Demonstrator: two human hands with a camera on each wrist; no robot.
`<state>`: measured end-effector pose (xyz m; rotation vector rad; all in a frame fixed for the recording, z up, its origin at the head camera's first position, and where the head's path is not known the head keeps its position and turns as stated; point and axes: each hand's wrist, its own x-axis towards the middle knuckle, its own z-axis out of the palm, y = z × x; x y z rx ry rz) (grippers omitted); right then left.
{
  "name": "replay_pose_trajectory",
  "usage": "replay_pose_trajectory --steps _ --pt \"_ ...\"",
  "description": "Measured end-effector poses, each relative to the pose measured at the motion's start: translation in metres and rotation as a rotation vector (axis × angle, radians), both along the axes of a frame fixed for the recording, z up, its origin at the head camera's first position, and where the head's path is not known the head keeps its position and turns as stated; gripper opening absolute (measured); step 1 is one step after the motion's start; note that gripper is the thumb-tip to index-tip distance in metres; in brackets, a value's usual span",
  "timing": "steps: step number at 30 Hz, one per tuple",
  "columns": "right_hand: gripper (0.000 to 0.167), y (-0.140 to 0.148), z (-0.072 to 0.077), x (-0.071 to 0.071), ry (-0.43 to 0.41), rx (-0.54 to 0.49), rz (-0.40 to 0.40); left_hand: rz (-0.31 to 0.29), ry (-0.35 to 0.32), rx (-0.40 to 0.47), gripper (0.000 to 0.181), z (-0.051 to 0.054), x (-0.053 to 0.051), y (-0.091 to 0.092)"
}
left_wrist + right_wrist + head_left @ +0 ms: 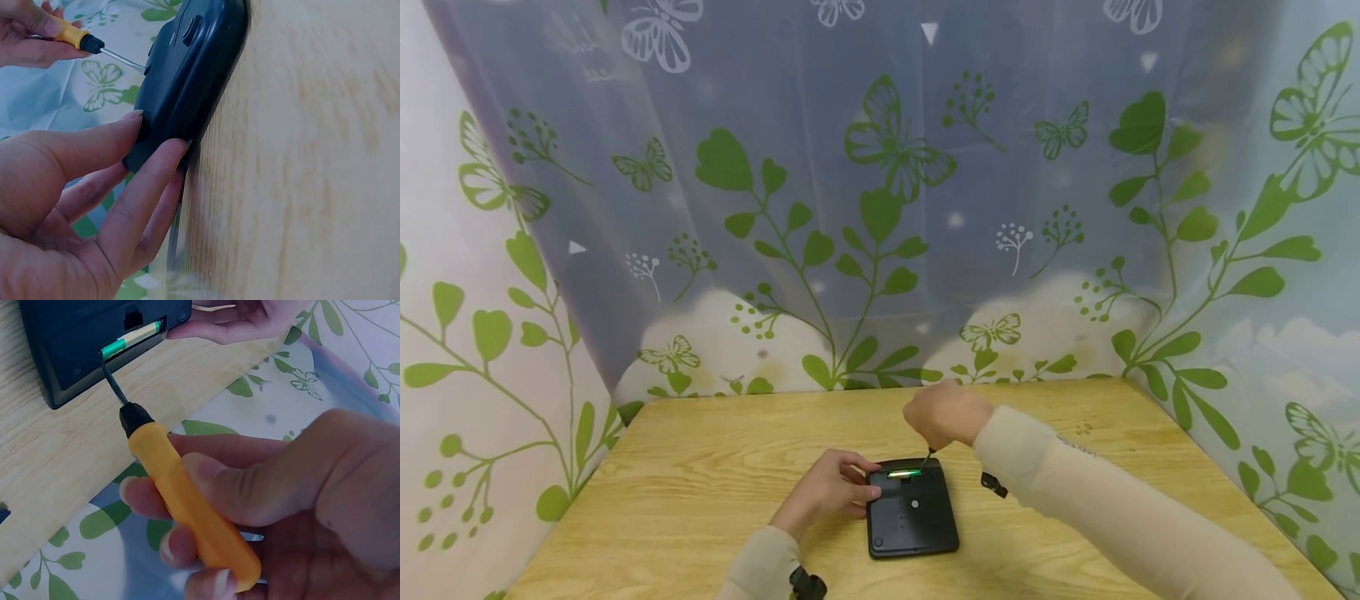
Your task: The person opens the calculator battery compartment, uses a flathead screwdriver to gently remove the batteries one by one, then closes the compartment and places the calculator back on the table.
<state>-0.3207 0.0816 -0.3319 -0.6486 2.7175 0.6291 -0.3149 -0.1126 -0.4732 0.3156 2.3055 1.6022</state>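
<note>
A black device lies on the wooden table, its underside up, with a green and gold battery in an uncovered slot near its far edge. My left hand grips the device's left side between thumb and fingers. In my right hand is a screwdriver with a yellow handle and black collar, fingers curled round it. Its metal shaft reaches the slot at one end of the battery; whether the tip touches the battery I cannot tell.
The wooden table extends around the device on all sides. Behind it and at both sides hangs a curtain with green leaves and butterflies. Each wrist carries a small black strap fitting.
</note>
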Motion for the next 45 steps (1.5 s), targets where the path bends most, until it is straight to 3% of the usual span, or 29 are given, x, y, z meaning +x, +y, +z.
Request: replay_pose_trajectory --steps 9,17,22,26,40,45 --pt "0.038 0.011 0.001 -0.007 -0.049 -0.047 0.008 0.008 -0.009 -0.016 0.039 0.002 -0.001 0.0" --pt "0.049 0.032 -0.002 -0.012 -0.146 -0.238 -0.018 0.013 -0.005 -0.027 0.039 0.002 0.0 0.001" --pt "0.028 0.045 -0.005 -0.013 -0.204 -0.341 -0.076 0.017 -0.002 -0.038 0.038 0.003 0.001 0.002" --pt "0.034 0.054 -0.007 -0.014 -0.242 -0.399 -0.115 0.025 -0.012 -0.046 0.038 0.003 0.001 0.002" --pt "0.035 0.074 -0.017 -0.016 -0.25 -0.46 -0.114 0.021 -0.002 -0.047 0.038 0.0 0.0 0.002" --pt "0.041 0.083 -0.024 -0.018 -0.289 -0.499 -0.119 0.008 0.004 -0.047 0.037 0.0 -0.001 0.001"
